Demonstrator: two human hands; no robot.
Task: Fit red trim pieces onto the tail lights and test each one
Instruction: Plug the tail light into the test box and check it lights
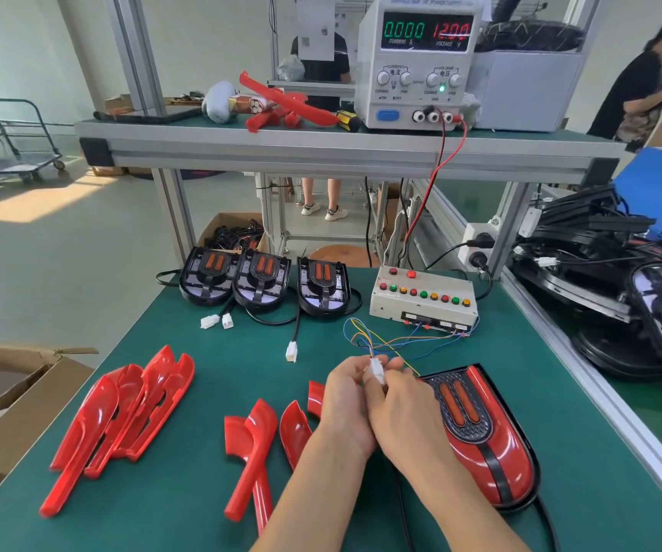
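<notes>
The white connectors are largely covered by both hands, so whether the two halves are mated cannot be told. The left hand and right hand meet above the desk; the fingers of each are curled narrowly and pinch the connectors between them. Thin coloured wires run from the connectors to the test box at the rear right. One red trim piece is partly hidden behind the left hand.

The trimmed tail light lies just beside the right forearm, close to the desk's right edge rail; its cable is cut off at the bottom of the view. Three untrimmed tail lights stand in a row at the far edge. A stack of trim pieces lies at near left, and loose trim pieces lie just left of the left forearm. Open green surface remains between the hands and the far row. The power supply sits on the upper shelf.
</notes>
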